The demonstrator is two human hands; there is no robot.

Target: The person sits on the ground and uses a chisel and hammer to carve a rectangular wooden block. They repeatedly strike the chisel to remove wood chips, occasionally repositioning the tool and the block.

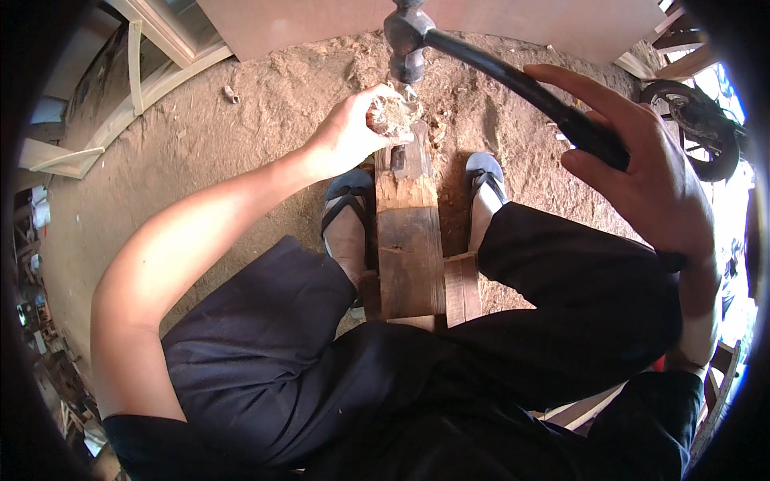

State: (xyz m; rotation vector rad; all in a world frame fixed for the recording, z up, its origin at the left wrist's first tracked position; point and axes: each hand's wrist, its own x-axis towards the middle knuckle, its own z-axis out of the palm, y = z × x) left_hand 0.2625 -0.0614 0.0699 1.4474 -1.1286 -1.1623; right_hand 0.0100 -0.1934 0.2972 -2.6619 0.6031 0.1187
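My left hand (353,128) pinches a small, rough, tan piece (389,114) over the far end of a worn wooden beam (409,252) between my feet; its exact form is unclear. A short metal piece (398,160) stands out on the beam just below my fingers. My right hand (630,164) is wrapped round the black handle of a hammer (409,32), some fingers loosely extended along it. The hammer's head hangs right above the piece in my left hand, close to a small shiny bit whose shape I cannot make out.
My sandaled feet (345,208) flank the beam on sandy ground (160,208). Pale wooden frames (116,104) line the upper left, a pinkish board (537,24) lies across the back, and a motorbike wheel (706,160) stands at the right.
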